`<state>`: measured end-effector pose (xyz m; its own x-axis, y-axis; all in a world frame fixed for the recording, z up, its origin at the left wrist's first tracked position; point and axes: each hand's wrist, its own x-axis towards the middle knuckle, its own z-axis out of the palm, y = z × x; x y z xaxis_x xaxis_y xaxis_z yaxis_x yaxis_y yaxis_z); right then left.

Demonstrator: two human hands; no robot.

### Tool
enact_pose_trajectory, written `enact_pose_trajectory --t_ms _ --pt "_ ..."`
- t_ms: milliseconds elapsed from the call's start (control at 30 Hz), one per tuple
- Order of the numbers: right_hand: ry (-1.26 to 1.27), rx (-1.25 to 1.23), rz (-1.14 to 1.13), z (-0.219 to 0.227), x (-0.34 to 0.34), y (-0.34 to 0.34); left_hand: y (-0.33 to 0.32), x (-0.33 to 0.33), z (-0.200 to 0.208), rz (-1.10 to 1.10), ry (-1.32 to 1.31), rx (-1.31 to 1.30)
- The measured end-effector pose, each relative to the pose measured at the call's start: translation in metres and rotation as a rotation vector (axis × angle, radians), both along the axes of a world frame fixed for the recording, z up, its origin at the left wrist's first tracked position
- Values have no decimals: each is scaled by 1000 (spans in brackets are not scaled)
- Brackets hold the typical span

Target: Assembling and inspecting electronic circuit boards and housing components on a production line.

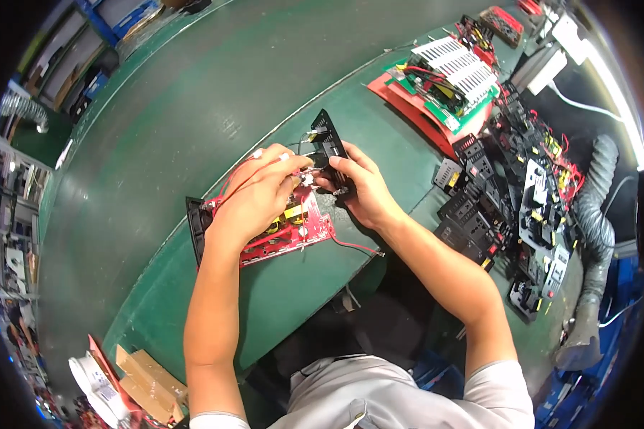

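A black vented end panel (327,133) stands on edge at the middle of the bench, and my right hand (365,189) is closed on its right side with the thumb over the top. My left hand (259,191) reaches over a red circuit board (275,248) with yellow-wrapped parts. Its fingertips are pinched on a wire at the inner side of the panel, beside a small white connector (307,179). The fingers partly hide the wire's end. Another black panel (195,225) sits at the board's left end, and a loose red wire (354,247) trails from its right.
Green boards with a white finned heat sink (456,66) lie on red sheets at the back right. Many black socket panels (479,193) are heaped at the right, near a grey flexible duct (595,207). Cardboard (150,382) and a white spool (96,382) are at lower left.
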<state>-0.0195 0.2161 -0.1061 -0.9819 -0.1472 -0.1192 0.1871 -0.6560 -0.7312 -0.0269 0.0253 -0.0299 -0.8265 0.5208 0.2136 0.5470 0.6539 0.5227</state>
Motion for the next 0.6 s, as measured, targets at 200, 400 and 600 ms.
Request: enact_pose_trajectory --t_ms 200,400,600 --pt "2 61 40 3 1 -3 -15 -7 2 -6 -66 82" --pt "14 80 22 1 1 -1 -37 7 29 -211 -346 -30" --pt "3 110 16 4 -2 1 -9 20 8 -323 -348 -331"
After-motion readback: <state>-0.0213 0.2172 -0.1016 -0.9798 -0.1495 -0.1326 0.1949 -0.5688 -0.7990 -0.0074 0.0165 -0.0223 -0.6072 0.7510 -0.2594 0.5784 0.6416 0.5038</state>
